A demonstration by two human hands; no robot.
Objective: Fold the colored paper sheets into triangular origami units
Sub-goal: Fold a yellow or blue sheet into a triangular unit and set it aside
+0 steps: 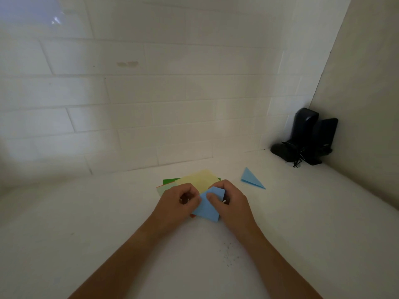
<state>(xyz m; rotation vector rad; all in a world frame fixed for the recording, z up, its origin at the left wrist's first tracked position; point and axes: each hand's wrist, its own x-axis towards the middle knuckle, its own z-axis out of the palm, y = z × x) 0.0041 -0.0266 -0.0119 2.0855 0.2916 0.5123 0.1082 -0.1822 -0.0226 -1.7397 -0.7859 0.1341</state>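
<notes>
**Blue sheet mid-fold, gripped by both hands at desk centre**

Blue paper sheet (206, 207) located at centre of white desk (86, 234), partly folded, held between both hands. Near corner resting on or just above desk surface; cannot tell which. Upper right portion turned over under right hand.

Left hand (177, 201): fingers curled, pinching left edge of blue sheet near its upper corner. Right hand (232, 203): fingers curled over right side of sheet, thumb pressed on its top face near the fold. Both forearms entering from bottom of view.

Stack of paper sheets (197, 180) lying flat on desk just behind hands: pale yellow on top, green and pale green edges showing at left. Small orange edge visible below left hand, beside blue sheet. Blue sheet overlapping near edge of stack.

Finished blue triangular unit (250, 179) lying on desk to right of stack, apart from hands.

Black device (306, 139) with thin black cord standing in far right corner, against white tiled wall (129, 93). Scatter of dark specks on desk near right forearm.
</notes>
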